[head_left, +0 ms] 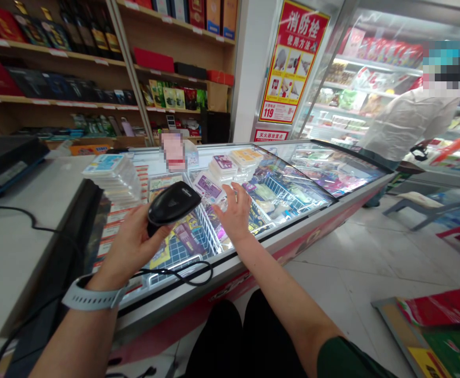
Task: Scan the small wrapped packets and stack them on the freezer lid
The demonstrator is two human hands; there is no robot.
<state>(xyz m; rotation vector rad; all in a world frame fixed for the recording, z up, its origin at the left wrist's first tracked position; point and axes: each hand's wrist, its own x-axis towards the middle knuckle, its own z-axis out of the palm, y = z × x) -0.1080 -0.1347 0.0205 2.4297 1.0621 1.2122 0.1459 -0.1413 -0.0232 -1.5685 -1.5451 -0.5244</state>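
My left hand [135,239] is wrapped around the handle of a black barcode scanner [175,202], and its head points right over the freezer's glass top. A looped black cable [190,270] hangs below it. My right hand [236,210] is over the glass with thumb and fingers apart, beside a flat white-and-purple package [208,187]. Whether the fingertips touch its right edge I cannot tell. Just behind are a stack of purple-labelled packs [224,167] and a stack of yellow-topped packs [248,160]. A taller stack of blue-topped clear packs [114,176] stands to the left.
Under the glass of the chest freezer [293,239] are wire baskets of packaged goods. A counter [52,210] with a black device [9,165] is at left. Shelves of bottles and boxes [155,60] stand behind. A person [407,123] is by the lit refrigerated shelves, near a grey stool [415,207].
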